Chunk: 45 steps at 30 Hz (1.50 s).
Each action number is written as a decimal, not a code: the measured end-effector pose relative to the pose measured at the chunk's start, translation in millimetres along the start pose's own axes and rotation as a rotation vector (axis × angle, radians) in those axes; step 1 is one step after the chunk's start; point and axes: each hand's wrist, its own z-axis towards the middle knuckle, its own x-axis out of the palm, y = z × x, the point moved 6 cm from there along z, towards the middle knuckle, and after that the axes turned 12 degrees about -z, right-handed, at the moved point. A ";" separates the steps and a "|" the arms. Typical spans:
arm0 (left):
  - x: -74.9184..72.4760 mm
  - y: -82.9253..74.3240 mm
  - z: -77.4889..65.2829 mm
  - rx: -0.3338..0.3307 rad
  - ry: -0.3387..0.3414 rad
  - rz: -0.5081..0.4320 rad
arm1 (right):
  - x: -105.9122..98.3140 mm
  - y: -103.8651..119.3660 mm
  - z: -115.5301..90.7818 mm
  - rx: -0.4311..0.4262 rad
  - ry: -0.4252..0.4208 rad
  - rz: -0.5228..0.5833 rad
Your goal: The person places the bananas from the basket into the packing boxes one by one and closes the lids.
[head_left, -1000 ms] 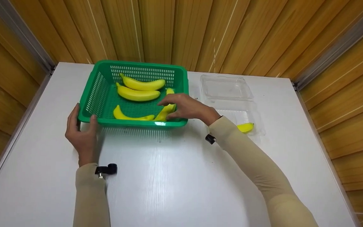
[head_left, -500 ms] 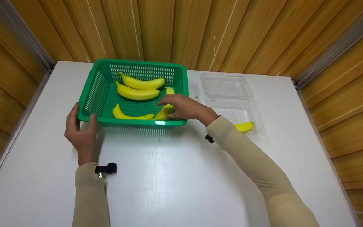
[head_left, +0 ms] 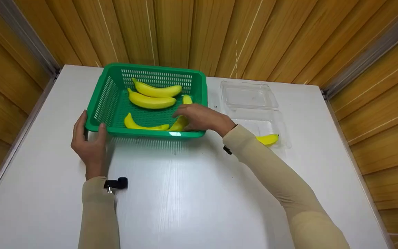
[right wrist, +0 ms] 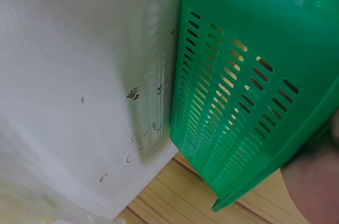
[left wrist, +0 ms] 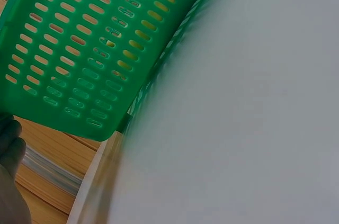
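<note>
In the head view, a green slotted plastic basket [head_left: 143, 132] stands at the back left of the white table. My left hand [head_left: 90, 148] holds its near left corner, thumb against the front rim and fingers along the left side. My right hand [head_left: 200, 117] reaches over the basket's right rim and grips a yellow banana [head_left: 180, 123], which it partly covers. Two bananas [head_left: 152, 101] lie side by side toward the back wall of the basket. Another banana [head_left: 147, 127] lies along the front wall. Both wrist views mostly show the basket's outer walls.
Right of the basket lies an open clear plastic clamshell box [head_left: 249, 97], its lid part toward the back. One banana [head_left: 268, 139] is in its near part, partly behind my right sleeve [head_left: 271, 166]. Wood-patterned walls [head_left: 212, 38] border the table's back and sides.
My right fingers have closed in on the banana at the basket's right and cover more of it. My left hand stays at the basket's corner.
</note>
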 end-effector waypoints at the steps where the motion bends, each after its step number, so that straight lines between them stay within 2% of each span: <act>1: -0.8 0.6 -1.2 0.017 0.005 -0.002 | 0.7 -0.3 3.0 0.001 0.016 -0.010; 4: -2.4 3.0 -3.7 0.047 0.013 -0.013 | 4.5 -1.5 11.1 0.019 0.071 -0.027; 7: -3.2 5.2 -4.0 0.043 0.012 -0.015 | 8.8 -1.7 17.2 0.046 0.116 -0.055; 13: -2.7 5.9 -1.7 0.030 0.015 -0.017 | 12.2 -0.8 26.9 0.055 0.116 -0.103; 20: -5.8 6.5 0.9 0.042 0.013 -0.015 | 11.2 -0.5 41.0 0.066 0.097 -0.044; 27: -4.5 6.5 -0.5 0.042 0.016 -0.012 | 14.8 -7.3 57.2 0.108 0.081 0.090; 33: -0.8 6.2 0.1 0.085 0.028 -0.023 | 19.0 -11.6 61.1 0.113 0.068 0.179; 39: -0.7 9.4 2.9 0.078 0.046 -0.036 | 19.7 -14.1 58.2 0.143 0.094 0.159; 45: -6.1 13.2 3.5 0.058 0.037 -0.041 | 19.9 -10.3 61.7 0.130 0.101 0.128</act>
